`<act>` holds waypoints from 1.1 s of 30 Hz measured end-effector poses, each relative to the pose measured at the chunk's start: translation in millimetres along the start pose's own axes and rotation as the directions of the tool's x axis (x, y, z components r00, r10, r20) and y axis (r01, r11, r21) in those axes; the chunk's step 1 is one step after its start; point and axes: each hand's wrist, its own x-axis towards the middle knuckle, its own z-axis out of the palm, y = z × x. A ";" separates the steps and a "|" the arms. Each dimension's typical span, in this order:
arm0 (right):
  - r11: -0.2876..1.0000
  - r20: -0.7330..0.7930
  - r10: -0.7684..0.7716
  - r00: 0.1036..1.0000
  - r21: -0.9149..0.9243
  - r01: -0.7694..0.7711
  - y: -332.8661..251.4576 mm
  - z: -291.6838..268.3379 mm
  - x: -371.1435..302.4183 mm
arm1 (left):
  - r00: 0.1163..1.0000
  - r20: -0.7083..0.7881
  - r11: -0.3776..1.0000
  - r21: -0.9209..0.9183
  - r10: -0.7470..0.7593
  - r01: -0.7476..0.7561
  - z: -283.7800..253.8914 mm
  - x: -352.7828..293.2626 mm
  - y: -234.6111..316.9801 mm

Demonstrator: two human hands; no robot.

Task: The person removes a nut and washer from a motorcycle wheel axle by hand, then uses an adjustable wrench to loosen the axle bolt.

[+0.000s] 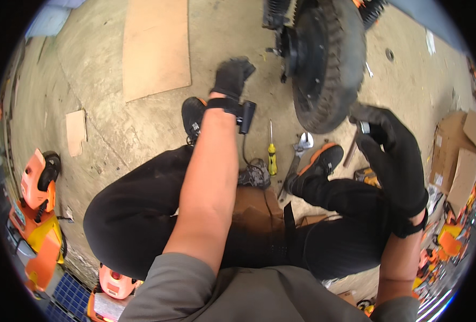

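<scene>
My left hand (231,78), in a black glove, is curled closed to the left of the wheel's hub. Whatever its fingers may hold is hidden. A knobbly black tyre (332,70) on a wheel with a dark hub (290,51) stands in front of me; a short axle end sticks out on the hub's left. At the tyre's lower right, my right hand (393,147), also gloved, is bent round a small silver-ended cylinder (363,127). Close beside those fingers is a thin brown bar (350,153); whether the hand touches it I cannot tell.
Between my feet lie a yellow screwdriver (272,158) and an adjustable wrench (298,155). A cardboard sheet (157,51) covers floor at the far left. Beyond the wheel are a small spanner (369,70) and a ring (390,54). Cardboard boxes (455,155) stand right; orange machines (38,188) stand left.
</scene>
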 end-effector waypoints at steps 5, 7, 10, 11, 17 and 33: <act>0.998 0.006 0.022 1.000 0.051 -0.022 -10.0 -8.1 -10.9 | 0.760 0.274 0.738 -0.198 -0.590 0.645 -5.0 57.5 190.2; 0.997 -0.029 -0.057 0.998 0.058 0.058 -10.9 -9.3 -11.5 | 0.708 0.323 0.778 0.238 -0.628 0.582 1.7 69.4 268.5; 0.990 -0.082 -0.139 0.987 -0.007 0.139 -15.6 -11.1 -19.2 | 0.702 0.501 0.861 0.330 -0.507 0.386 40.8 67.7 350.5; 0.987 -0.106 -0.162 0.981 -0.028 0.160 -16.2 -10.0 -21.9 | 0.703 0.551 0.892 0.235 -0.450 0.387 53.0 61.7 353.9; 0.912 -0.253 -0.393 0.884 -0.231 0.339 -9.4 0.0 -28.5 | 0.799 0.501 0.658 0.483 0.333 -0.577 108.9 24.3 305.7; 0.970 -0.270 -0.232 0.935 -0.135 0.202 13.7 -18.2 -26.4 | 0.866 0.473 0.818 0.426 0.161 -0.385 150.2 3.9 321.9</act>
